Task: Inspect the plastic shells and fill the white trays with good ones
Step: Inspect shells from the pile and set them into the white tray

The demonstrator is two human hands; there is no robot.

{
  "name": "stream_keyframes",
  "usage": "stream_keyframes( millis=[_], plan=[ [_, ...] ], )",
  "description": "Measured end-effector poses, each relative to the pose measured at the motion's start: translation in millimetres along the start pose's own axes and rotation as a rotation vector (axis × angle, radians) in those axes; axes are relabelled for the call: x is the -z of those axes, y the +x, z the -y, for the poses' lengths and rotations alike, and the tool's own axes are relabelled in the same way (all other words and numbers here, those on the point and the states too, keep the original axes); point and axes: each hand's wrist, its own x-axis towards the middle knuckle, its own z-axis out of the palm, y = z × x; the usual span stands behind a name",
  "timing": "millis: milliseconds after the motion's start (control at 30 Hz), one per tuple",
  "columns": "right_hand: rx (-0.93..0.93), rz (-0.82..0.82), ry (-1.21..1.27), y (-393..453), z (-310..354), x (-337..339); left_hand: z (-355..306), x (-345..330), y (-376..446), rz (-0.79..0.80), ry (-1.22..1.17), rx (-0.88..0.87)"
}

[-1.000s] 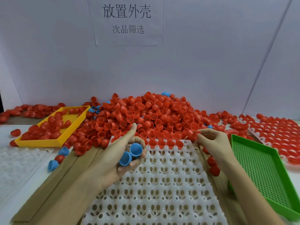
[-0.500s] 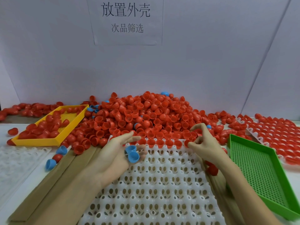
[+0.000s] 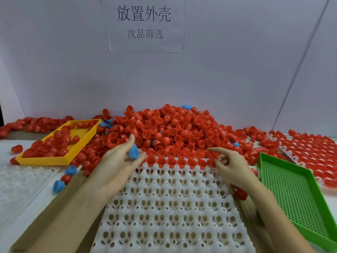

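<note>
Mostly red shells [image 3: 164,132], maybe white tabletop [image 3: 7,145]

White tray [image 3: 169,207] at centre, its far row filled with red shells [image 3: 176,162]. Left hand [image 3: 116,161], palm up, holds a blue shell [image 3: 133,151] at 11 o'clock of the tray; right hand [image 3: 229,167], index finger extended, at 1 o'clock. Red shell heap [image 3: 164,128] at 12 o'clock; yellow tray [image 3: 43,158] at 10 o'clock; green tray [image 3: 295,196] at 3 o'clock.
</note>
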Motion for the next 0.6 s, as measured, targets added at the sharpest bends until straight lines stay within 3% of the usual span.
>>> stream_keyframes(
  millis=[67, 133, 267, 400, 600],
  plan=[
    [0.03, 0.012, -0.015, 0, -1, -1, -7, 4, 3, -0.162, 0.019, -0.182],
    [0.038, 0.012, -0.017, -1, -2, -1, -14, 12, 9, -0.309, 0.217, -0.342],
    [0.025, 0.0, -0.059, -1, -2, -1, -13, 31, 21, -0.443, 0.61, -0.388],
    [0.047, -0.023, -0.178, -1, -3, -3, -4, 26, 16, -0.332, 0.874, -0.59],
    [0.043, -0.023, -0.127, 2, -4, 2, 11, 15, 14, -0.163, 1.015, -0.624]
  ],
)
